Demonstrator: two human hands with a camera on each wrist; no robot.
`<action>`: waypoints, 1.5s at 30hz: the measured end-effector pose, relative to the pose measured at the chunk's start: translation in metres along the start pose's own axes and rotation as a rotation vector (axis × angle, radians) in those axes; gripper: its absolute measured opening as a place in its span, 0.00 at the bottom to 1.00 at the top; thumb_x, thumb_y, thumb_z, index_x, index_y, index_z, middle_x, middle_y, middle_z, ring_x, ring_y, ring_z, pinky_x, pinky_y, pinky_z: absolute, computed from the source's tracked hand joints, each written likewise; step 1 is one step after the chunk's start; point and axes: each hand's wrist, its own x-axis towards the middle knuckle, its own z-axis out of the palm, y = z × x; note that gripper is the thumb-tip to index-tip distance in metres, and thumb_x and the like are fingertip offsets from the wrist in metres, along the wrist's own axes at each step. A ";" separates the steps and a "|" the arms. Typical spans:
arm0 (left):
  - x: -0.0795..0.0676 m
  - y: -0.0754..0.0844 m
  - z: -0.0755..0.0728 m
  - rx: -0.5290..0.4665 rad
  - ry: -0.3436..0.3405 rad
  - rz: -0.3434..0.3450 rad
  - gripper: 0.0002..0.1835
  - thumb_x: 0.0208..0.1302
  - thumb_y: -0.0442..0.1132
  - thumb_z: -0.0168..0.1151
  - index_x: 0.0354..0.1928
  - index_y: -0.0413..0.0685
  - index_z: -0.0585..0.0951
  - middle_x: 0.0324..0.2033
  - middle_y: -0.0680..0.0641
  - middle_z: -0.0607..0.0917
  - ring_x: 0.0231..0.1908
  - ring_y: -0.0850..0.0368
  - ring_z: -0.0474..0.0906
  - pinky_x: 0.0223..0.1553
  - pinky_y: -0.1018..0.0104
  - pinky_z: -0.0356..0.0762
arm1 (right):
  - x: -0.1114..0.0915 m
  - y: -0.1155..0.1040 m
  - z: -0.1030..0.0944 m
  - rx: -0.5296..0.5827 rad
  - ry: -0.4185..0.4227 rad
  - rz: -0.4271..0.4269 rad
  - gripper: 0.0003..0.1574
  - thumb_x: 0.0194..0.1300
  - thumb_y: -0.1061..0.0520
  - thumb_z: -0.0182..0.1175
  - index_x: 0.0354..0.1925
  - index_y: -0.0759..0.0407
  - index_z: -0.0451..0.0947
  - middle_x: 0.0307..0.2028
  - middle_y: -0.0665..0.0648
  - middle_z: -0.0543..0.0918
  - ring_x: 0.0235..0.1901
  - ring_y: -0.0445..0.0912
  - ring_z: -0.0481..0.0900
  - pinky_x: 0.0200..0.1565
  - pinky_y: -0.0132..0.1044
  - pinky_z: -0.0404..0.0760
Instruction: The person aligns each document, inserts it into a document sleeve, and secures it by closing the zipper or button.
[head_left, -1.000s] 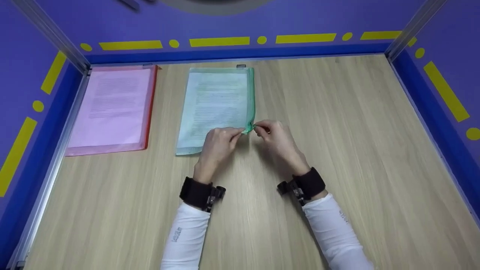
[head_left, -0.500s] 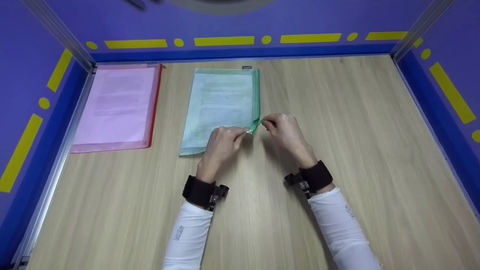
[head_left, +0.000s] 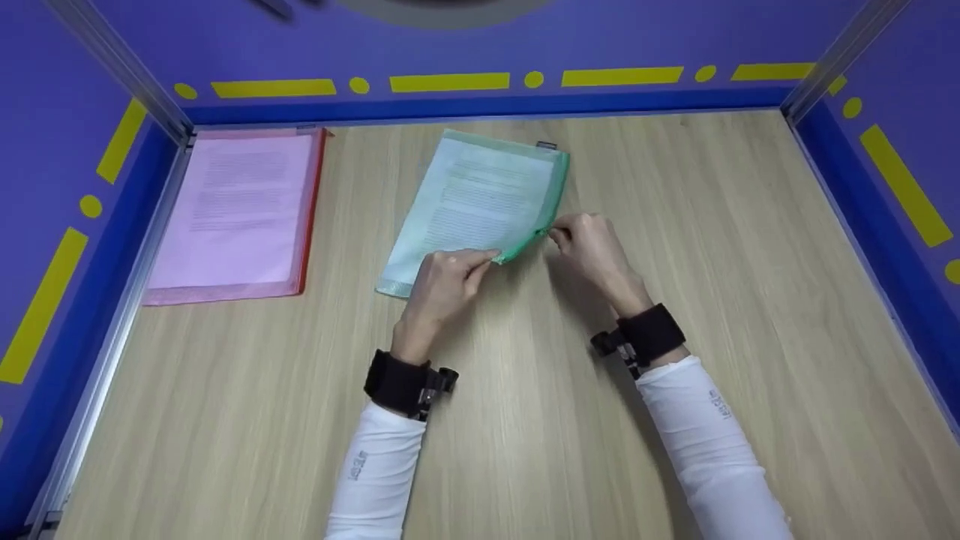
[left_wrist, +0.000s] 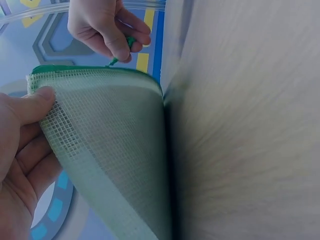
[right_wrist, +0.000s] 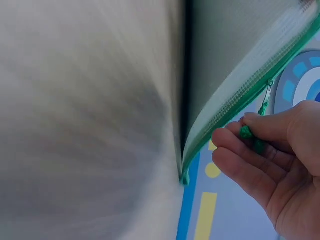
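Note:
A green mesh zipper pouch point(head_left: 487, 195) with printed paper inside lies slanted on the table, its near right corner raised. My left hand point(head_left: 444, 285) pinches that corner between thumb and fingers; the mesh point(left_wrist: 100, 110) bends up toward it in the left wrist view. On the right, my right hand point(head_left: 596, 251) pinches the green cord pull point(right_wrist: 246, 132) of the zipper. The metal slider point(right_wrist: 270, 85) sits partway along the green zipper edge point(right_wrist: 235, 111), a short way from the left hand.
A pink zipper pouch point(head_left: 240, 210) with a red zipper edge and printed paper lies at the back left of the wooden table point(head_left: 510, 420). Blue walls point(head_left: 465, 45) with yellow marks border the table at the back and both sides.
My right hand has moved right and away from me, drawing the zipper pull along the edge. The green pouch has swung clockwise to the right; my left hand keeps its corner nearly in place.

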 end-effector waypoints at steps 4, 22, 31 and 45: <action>0.000 -0.002 -0.004 -0.015 -0.001 -0.019 0.10 0.64 0.30 0.64 0.46 0.42 0.87 0.40 0.43 0.91 0.39 0.50 0.89 0.42 0.62 0.86 | 0.003 0.009 -0.004 -0.018 -0.002 0.014 0.12 0.70 0.63 0.56 0.34 0.66 0.85 0.25 0.55 0.80 0.24 0.45 0.71 0.30 0.36 0.71; -0.001 -0.013 -0.018 -0.005 0.064 -0.131 0.10 0.67 0.32 0.62 0.46 0.44 0.88 0.42 0.45 0.91 0.42 0.54 0.89 0.43 0.62 0.86 | 0.009 0.046 -0.020 -0.055 -0.008 0.092 0.13 0.69 0.64 0.54 0.33 0.66 0.85 0.25 0.56 0.78 0.25 0.47 0.71 0.29 0.36 0.68; -0.003 -0.014 -0.023 0.000 0.067 -0.190 0.11 0.69 0.32 0.60 0.48 0.45 0.87 0.44 0.46 0.90 0.45 0.55 0.88 0.46 0.61 0.85 | 0.007 0.058 -0.025 -0.062 -0.011 0.142 0.12 0.68 0.62 0.55 0.34 0.64 0.85 0.27 0.56 0.79 0.26 0.47 0.72 0.28 0.36 0.68; -0.004 -0.025 -0.028 0.007 0.098 -0.219 0.11 0.69 0.32 0.60 0.47 0.44 0.87 0.43 0.45 0.91 0.35 0.60 0.83 0.40 0.60 0.85 | 0.011 0.075 -0.033 -0.058 -0.007 0.186 0.14 0.69 0.62 0.55 0.41 0.67 0.86 0.29 0.59 0.80 0.27 0.48 0.74 0.28 0.34 0.68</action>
